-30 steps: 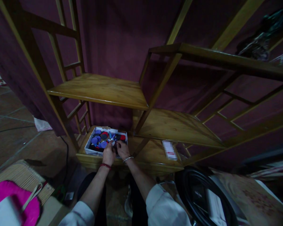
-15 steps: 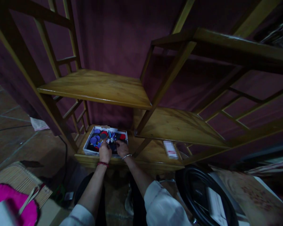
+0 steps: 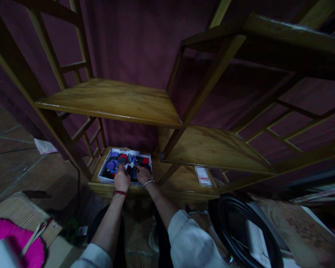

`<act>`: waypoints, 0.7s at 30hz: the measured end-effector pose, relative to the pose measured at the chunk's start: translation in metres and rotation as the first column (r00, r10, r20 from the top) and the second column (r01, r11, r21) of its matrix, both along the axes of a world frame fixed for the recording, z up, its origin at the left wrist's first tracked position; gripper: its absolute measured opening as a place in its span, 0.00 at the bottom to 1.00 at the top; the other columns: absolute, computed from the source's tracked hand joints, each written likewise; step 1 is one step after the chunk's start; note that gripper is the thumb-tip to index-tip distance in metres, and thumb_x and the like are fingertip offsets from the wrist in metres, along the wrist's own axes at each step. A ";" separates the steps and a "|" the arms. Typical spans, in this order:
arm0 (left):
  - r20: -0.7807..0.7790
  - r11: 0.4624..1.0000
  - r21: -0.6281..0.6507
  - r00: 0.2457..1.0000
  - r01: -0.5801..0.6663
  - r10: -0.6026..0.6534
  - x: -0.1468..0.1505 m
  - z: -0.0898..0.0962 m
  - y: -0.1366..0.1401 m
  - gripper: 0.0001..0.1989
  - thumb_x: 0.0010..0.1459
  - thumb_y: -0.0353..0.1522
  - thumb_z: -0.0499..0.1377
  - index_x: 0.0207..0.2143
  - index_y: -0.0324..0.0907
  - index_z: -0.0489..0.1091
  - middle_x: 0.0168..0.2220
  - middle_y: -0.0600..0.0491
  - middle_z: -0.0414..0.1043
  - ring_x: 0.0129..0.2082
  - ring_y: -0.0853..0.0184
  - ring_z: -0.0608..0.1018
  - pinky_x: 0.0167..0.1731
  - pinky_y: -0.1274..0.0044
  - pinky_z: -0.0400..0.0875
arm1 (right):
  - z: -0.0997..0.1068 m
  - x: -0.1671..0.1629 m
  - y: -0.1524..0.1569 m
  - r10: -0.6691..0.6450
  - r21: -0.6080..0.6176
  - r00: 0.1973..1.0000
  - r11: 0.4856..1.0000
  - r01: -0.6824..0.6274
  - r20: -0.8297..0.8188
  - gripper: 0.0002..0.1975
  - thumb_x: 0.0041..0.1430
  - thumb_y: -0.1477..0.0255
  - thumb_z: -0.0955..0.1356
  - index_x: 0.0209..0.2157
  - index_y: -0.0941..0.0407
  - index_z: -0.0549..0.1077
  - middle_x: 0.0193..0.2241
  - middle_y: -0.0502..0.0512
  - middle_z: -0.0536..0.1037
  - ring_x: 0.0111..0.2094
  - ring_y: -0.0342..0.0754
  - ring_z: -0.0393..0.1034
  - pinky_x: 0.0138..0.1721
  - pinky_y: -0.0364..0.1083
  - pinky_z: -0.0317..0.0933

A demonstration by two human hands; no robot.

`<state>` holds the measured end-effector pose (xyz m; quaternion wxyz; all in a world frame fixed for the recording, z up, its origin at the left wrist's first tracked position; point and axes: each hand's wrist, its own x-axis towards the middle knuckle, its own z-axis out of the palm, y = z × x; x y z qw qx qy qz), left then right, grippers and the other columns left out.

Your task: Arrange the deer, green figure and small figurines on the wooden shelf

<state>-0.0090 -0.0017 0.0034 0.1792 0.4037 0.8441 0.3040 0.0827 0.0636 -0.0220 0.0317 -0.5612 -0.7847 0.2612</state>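
Observation:
A shallow white box (image 3: 102,175) stands on the bottom shelf, filled with round flat pieces in purple, red and black. One purple disc (image 3: 110,165) lies at its left side. Near the middle is a blue-and-white patterned bundle (image 3: 131,163), too small to make out. My left hand (image 3: 122,181), with a red bead bracelet, reaches over the front rim, fingers bent among the pieces. My right hand (image 3: 144,175), wearing a silver bangle, is beside it with its fingers curled in. Whatever the fingertips of either hand grip is hidden.
Around the box rises a wooden shelf unit, with an upper shelf board (image 3: 114,102) above it. A blurred white packet (image 3: 203,176) lies on the lower shelf to the right. A coiled black hose (image 3: 217,219) sits at front right, and a pink item (image 3: 19,238) on a bamboo mat at left.
My left hand has shifted slightly left and down over the box, and its fingers have moved among the pieces. The right hand stays nearly in place. The view has moved a little.

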 end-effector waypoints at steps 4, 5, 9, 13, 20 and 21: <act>-0.009 1.000 -0.026 1.000 0.012 -0.012 0.000 0.000 0.000 0.23 0.50 0.23 0.48 0.51 0.37 0.59 0.40 0.42 0.71 0.40 0.61 0.74 0.38 0.74 0.65 | -0.002 0.001 0.003 0.015 -0.007 0.999 1.000 -0.015 -0.034 0.19 0.55 0.76 0.57 0.47 0.52 0.67 0.43 0.52 0.73 0.44 0.44 0.66 0.44 0.40 0.57; -0.012 0.999 -0.032 1.000 0.014 -0.014 0.000 0.000 0.001 0.23 0.50 0.23 0.47 0.51 0.37 0.59 0.40 0.42 0.72 0.40 0.61 0.74 0.38 0.74 0.66 | -0.003 0.001 0.003 0.018 -0.009 0.999 1.000 -0.019 -0.042 0.19 0.55 0.77 0.58 0.47 0.52 0.67 0.43 0.52 0.73 0.43 0.44 0.66 0.44 0.40 0.57; -0.034 0.999 -0.036 0.999 0.022 -0.023 0.001 -0.002 0.001 0.22 0.52 0.24 0.47 0.51 0.38 0.59 0.36 0.43 0.73 0.37 0.61 0.75 0.35 0.74 0.66 | -0.005 0.002 0.004 0.019 -0.018 0.998 1.000 -0.020 -0.067 0.20 0.53 0.78 0.58 0.46 0.51 0.67 0.40 0.50 0.74 0.42 0.45 0.68 0.42 0.40 0.58; -0.059 0.996 -0.076 0.997 0.041 -0.045 0.002 -0.004 0.002 0.21 0.53 0.25 0.47 0.51 0.40 0.59 0.34 0.44 0.74 0.34 0.61 0.76 0.32 0.75 0.66 | -0.006 0.002 0.004 0.006 -0.019 0.996 1.000 -0.007 -0.093 0.20 0.52 0.79 0.59 0.46 0.50 0.67 0.40 0.49 0.74 0.42 0.44 0.67 0.42 0.40 0.58; -0.051 0.994 -0.097 0.997 0.056 -0.061 0.002 -0.001 0.003 0.20 0.54 0.26 0.45 0.49 0.40 0.62 0.35 0.43 0.74 0.35 0.60 0.75 0.31 0.74 0.66 | -0.006 0.002 0.002 0.017 -0.014 0.989 1.000 -0.019 -0.149 0.20 0.49 0.80 0.61 0.43 0.50 0.70 0.41 0.49 0.74 0.41 0.45 0.68 0.41 0.40 0.59; -0.046 0.994 -0.088 0.997 0.058 -0.063 0.002 -0.001 0.003 0.20 0.54 0.26 0.45 0.49 0.41 0.62 0.36 0.43 0.73 0.35 0.60 0.75 0.32 0.74 0.66 | -0.006 0.002 0.001 0.017 -0.009 0.989 1.000 -0.018 -0.149 0.20 0.49 0.80 0.61 0.43 0.50 0.70 0.41 0.50 0.74 0.41 0.45 0.68 0.41 0.40 0.59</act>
